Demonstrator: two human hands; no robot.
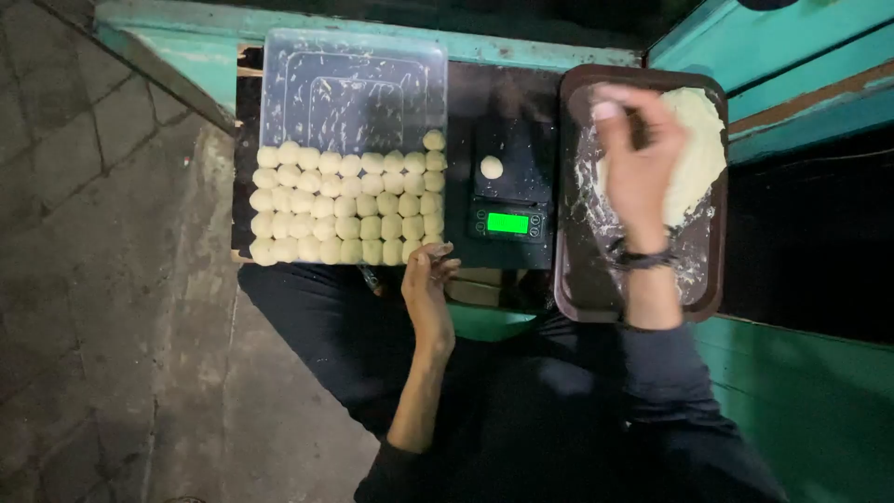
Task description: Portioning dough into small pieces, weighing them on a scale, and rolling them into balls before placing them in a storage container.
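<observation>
Roughly halfway through, judging by the clear plastic tray (354,84): near half packed with neat rows of small pale dough balls (346,210), far half bare. One more dough ball (491,167) sitting on the black digital scale (508,186), green display lit, between the two trays on the dark counter (521,84). Plenty left to portion, though: a big lump of dough (700,140) lying in the far part of the brown tray (570,298) on the right, tray floor smeared with flour and scraps.

Right hand (638,158) reaching into that tray, fingers curled down onto the lump, dark band on the wrist. Looks like pinching or pulling at the dough, but can't tell how tight the grip is or whether a piece has come free, since the back of the hand hides the fingertips.

Left hand (426,284) resting at the near edge of the counter, just by the corner of the ball rows, fingers loosely bent, nothing in it.

Dough itself: off-white, soft, slightly shiny; balls smooth, even-sized and touching each other.
</observation>
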